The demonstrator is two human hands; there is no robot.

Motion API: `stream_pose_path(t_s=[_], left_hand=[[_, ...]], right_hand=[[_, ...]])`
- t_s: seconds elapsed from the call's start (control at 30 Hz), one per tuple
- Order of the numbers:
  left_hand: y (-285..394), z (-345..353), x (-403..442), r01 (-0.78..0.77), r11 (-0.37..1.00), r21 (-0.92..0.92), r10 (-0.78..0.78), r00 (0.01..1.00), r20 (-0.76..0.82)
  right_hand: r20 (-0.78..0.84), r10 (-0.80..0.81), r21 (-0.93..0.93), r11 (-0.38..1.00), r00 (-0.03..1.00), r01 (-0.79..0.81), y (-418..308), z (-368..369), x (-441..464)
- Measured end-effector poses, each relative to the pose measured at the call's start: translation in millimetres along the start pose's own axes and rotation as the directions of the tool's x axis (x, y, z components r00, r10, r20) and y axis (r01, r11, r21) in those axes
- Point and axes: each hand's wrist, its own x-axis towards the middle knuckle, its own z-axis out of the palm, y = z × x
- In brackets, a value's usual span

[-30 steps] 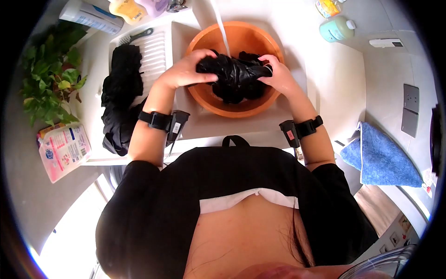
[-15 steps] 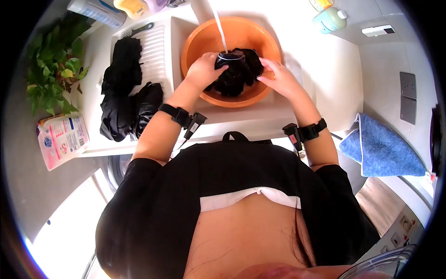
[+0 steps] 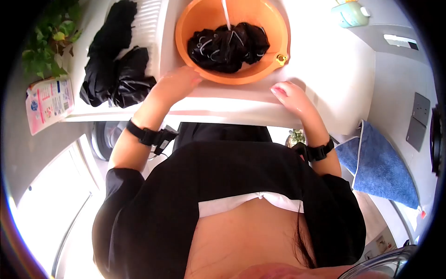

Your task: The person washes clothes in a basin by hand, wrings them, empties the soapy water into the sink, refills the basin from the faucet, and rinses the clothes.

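Observation:
An orange basin [image 3: 186, 56] holds a wet black garment [image 3: 227, 49] with thin white trim lines. A stream of water [image 3: 226, 14] falls onto the cloth. At the basin's lower left rim is my left hand [image 3: 179, 83], its fingers stretched toward the rim and no cloth in them; whether they touch it I cannot tell. My right hand [image 3: 295, 96] hovers apart from the basin, below its right side. Its fingers are loosely bent, with nothing visible in them.
Black clothes [image 3: 114, 69] lie on the ribbed washboard [image 3: 148, 28] at left. A plant [image 3: 51, 42] and a pink-white pouch [image 3: 50, 102] stand beyond. A green bottle [image 3: 350, 14] is at upper right, and a blue towel [image 3: 381, 162] hangs at right.
Both my hands have let go of the black garment and drawn back toward me, out of the basin. The garment now lies spread in the basin. The view has shifted.

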Motion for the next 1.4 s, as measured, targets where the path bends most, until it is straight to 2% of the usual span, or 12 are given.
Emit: stream_pose_path(t_s=[0.07, 0.13, 0.23, 0.4, 0.57, 0.67, 0.77, 0.87, 1.0, 1.2, 1.3, 1.4], left_hand=[[-0.9, 7.0, -18.2, -0.007, 0.999, 0.031, 0.007, 1.000, 0.014], [1.1, 16.8, -24.0, 0.147, 0.987, -0.071, -0.142, 0.987, 0.075], [10.5, 15.6, -30.9, 0.233, 0.963, -0.133, -0.232, 0.972, 0.023], [-9.8, 39.7, -30.2, 0.191, 0.981, -0.046, -0.194, 0.979, -0.066], [-6.7, 40.4, -32.0, 0.131, 0.991, -0.003, -0.130, 0.983, -0.127], [-5.5, 44.0, -32.6, 0.145, 0.987, 0.065, -0.131, 0.975, -0.177], [-0.9, 45.3, -34.5, 0.147, 0.982, 0.115, -0.119, 0.968, -0.223], [5.0, 38.2, -34.8, 0.160, 0.980, 0.120, -0.130, 0.966, -0.223], [-4.8, 46.7, -33.5, 0.096, 0.989, 0.115, -0.058, 0.953, -0.298], [-2.7, 44.0, -34.2, 0.078, 0.994, 0.070, -0.056, 0.960, -0.276], [-0.8, 41.9, -32.5, 0.134, 0.979, 0.154, -0.105, 0.978, -0.182], [3.6, 43.4, -33.6, 0.186, 0.977, 0.105, -0.162, 0.965, -0.206]], right_hand=[[-0.034, -0.048, -0.041, 0.998, 0.998, 0.047, 7.8, 8.1, -9.0], [-0.080, -0.080, -0.098, 0.993, 0.994, 0.072, 11.9, 17.6, -18.3], [-0.201, -0.146, -0.179, 0.978, 0.969, 0.110, 13.9, 28.4, -19.1], [-0.236, -0.188, -0.370, 0.925, 0.953, 0.091, 15.0, 34.7, -20.2], [-0.242, -0.173, -0.421, 0.905, 0.955, 0.057, 15.4, 34.5, -18.3], [-0.253, -0.168, -0.348, 0.935, 0.953, 0.072, 20.4, 35.5, -14.2], [-0.302, -0.246, -0.399, 0.910, 0.921, 0.112, 25.4, 37.6, -12.3], [-0.299, -0.089, -0.257, 0.966, 0.950, 0.010, 17.4, 38.9, -15.8], [-0.311, -0.052, -0.210, 0.977, 0.949, -0.016, 23.0, 40.8, -11.7], [-0.276, -0.104, -0.276, 0.961, 0.956, 0.025, 27.2, 38.3, -10.1], [-0.279, -0.144, -0.316, 0.947, 0.949, 0.051, 27.0, 38.4, -9.8], [-0.257, -0.044, -0.259, 0.966, 0.965, -0.025, 13.2, 37.1, -14.3]])
